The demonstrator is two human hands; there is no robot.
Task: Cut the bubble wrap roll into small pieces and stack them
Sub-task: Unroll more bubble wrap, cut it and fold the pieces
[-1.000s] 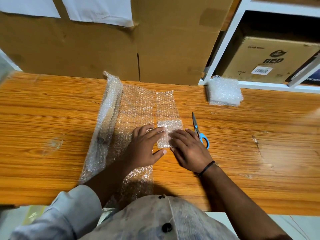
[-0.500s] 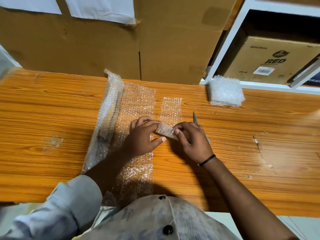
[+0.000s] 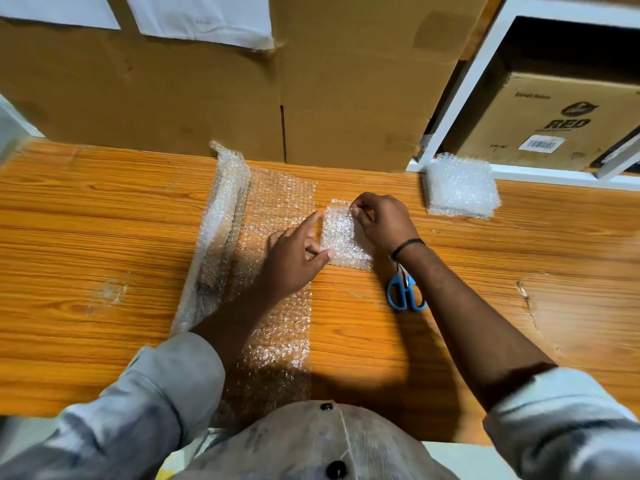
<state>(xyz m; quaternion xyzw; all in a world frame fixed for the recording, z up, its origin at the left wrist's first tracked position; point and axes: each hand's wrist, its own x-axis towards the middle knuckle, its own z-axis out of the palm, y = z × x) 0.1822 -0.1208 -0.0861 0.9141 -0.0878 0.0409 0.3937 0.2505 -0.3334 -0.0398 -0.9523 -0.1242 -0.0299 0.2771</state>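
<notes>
**A:** How is the cut piece held?

**B:** Its far edge is pinched between the thumb and fingertips of the right hand. Its near corner is pressed to the table by the thumb of the left hand. That hand's fingers are kept straight, with the index laid along the piece's left edge.

**A:** And where is everything else found?

**B:** The bubble wrap roll lies left of the pressing thumb, and its unrolled sheet is crossed by the left forearm. The stack is set to the right of the pinch and slightly beyond it. The scissors are left nearer the body than the pinch, partly hidden under the right wrist.

**A:** What could go wrong from here?

**B:** The piece seems to be getting squared or flattened, though that is only judged. The film is springy, so it may curl back up if the pinch is released too soon. If it is pulled against the pressing thumb, it could be skewed or stretched. On the way to the stack, the scissors might be knocked by the forearm. The light stack could also be pushed askew if the piece is dropped rather than laid.
</notes>
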